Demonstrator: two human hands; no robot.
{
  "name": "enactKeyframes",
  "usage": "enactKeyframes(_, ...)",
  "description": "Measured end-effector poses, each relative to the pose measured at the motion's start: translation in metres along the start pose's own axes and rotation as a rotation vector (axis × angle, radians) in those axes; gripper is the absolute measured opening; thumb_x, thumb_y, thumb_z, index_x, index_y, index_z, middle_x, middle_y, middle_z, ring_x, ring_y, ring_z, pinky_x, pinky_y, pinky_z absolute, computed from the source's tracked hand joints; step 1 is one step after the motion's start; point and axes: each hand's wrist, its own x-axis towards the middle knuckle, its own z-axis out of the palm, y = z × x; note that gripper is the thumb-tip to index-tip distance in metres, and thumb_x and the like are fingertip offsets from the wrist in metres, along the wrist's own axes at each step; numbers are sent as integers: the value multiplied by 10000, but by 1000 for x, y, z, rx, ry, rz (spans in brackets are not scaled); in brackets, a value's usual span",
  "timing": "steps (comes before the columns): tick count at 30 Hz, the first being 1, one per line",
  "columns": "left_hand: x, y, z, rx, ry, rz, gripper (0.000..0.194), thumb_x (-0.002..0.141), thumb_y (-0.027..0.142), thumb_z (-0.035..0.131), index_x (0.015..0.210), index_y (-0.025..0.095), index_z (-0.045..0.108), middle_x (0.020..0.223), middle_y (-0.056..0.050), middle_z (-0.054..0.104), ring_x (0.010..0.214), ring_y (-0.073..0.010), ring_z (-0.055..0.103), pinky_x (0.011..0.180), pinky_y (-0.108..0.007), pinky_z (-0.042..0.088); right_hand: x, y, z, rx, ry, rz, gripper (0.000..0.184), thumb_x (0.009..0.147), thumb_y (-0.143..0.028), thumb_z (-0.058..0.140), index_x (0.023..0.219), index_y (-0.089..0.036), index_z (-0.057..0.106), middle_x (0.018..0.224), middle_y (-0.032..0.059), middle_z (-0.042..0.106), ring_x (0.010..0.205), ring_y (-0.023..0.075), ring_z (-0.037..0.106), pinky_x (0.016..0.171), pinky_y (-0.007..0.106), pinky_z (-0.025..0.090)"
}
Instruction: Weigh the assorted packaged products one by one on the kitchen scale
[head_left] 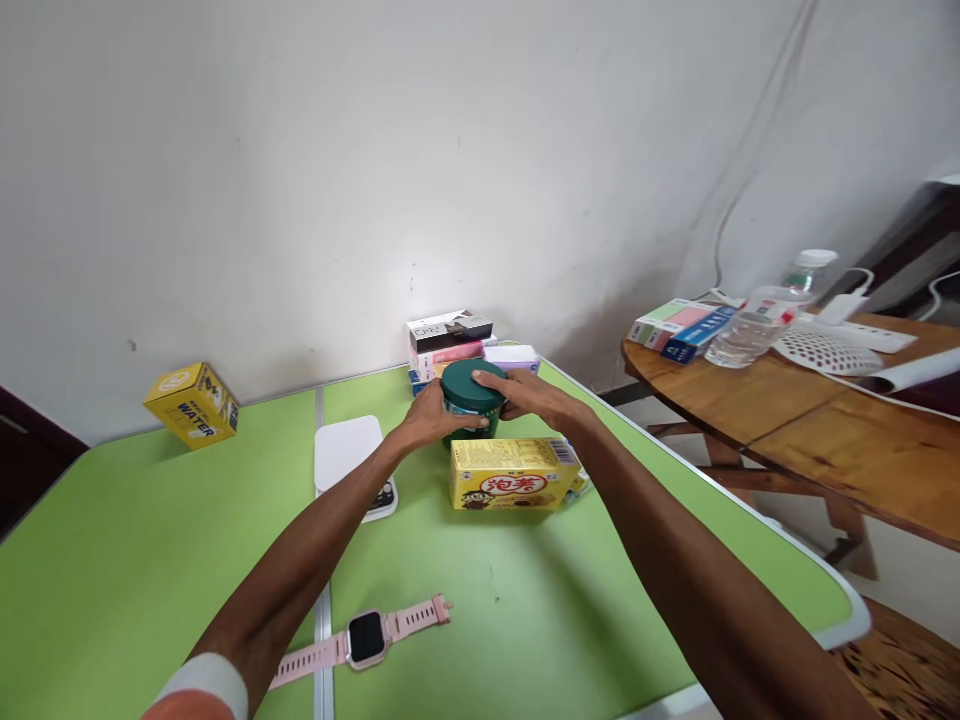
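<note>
Together, two bare hands grasp one green canister (463,378) near the back of the green table (420,580), just in front of a stack of boxes (450,345). The left hand (433,412) curls against its near left side; the right hand (534,394) clasps it from the right, thumb on the lid.

Two yellow boxes show: a snack box (510,475) just before the canister, blocking its lower part, and a box marked WATER (196,405), well apart at the back left. One white device (347,450) lies left of the canister, and one pink watch (367,638) lies nearer the person. Beside the stack sits one white and purple box (514,356). On the wooden table (862,420) to the right are one clear bottle (761,315), at least two flat boxes (667,322) and a white power strip (862,332).

The left forearm covers part of the device; the right one crosses the snack box's right end and a small wrapper (579,487), which is hard to make out. How many boxes make up the stack cannot be told, and most of the right hand's fingers are hidden behind the canister.
</note>
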Motion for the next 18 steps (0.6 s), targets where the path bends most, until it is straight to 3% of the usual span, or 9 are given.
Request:
enactKeyframes(6,-40,21,-63,199,132,32,868,658,531,907,1366,139,592,1329,-173,685,1216,-373,647,1032,-519,534,-6,-49,43,-188,-51,-222,550,903,-717,632,870,-187,777,818,117,783,736,246,719,693,397,622)
enactKeyframes(10,-79,26,-111,210,188,75,821,722,523,869,1403,175,571,1351,-128,684,1196,-328,659,981,-449,563,-20,-84,86,-324,-77,-337,598,936,-747,563,851,-184,749,748,92,736,760,248,696,768,395,583)
enactKeyframes(14,-118,10,-145,244,247,15,782,737,489,863,1393,166,584,1301,-129,711,1130,-319,684,903,-423,585,-28,-94,135,-365,-142,-326,623,945,-769,524,804,-192,714,702,89,702,766,259,701,761,374,558)
enactKeyframes(18,-138,-18,-162,221,278,-28,779,716,484,882,1373,172,602,1286,-128,717,1122,-317,692,856,-400,599,-27,-90,172,-371,-195,-321,642,944,-786,498,727,-206,665,687,89,697,733,254,701,735,355,543)
